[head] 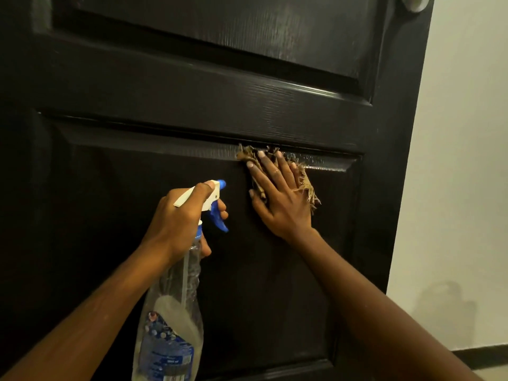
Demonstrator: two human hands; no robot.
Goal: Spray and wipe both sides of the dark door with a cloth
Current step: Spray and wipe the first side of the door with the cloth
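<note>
The dark panelled door (170, 86) fills most of the view. My right hand (277, 199) lies flat with spread fingers on a frayed tan cloth (305, 185), pressing it against the upper right corner of the door's lower panel. A wet streak shines along the panel's bevelled top edge beside the cloth. My left hand (178, 224) grips the neck of a clear plastic spray bottle (173, 320) with a white and blue trigger head, its nozzle pointing at the door just left of the cloth. The bottle holds a little liquid and carries a blue label.
A silver door knob (415, 2) shows at the top right edge. The door's free edge runs down the right side, with a pale wall (461, 166) beyond it and a dark skirting strip (483, 356) at the floor.
</note>
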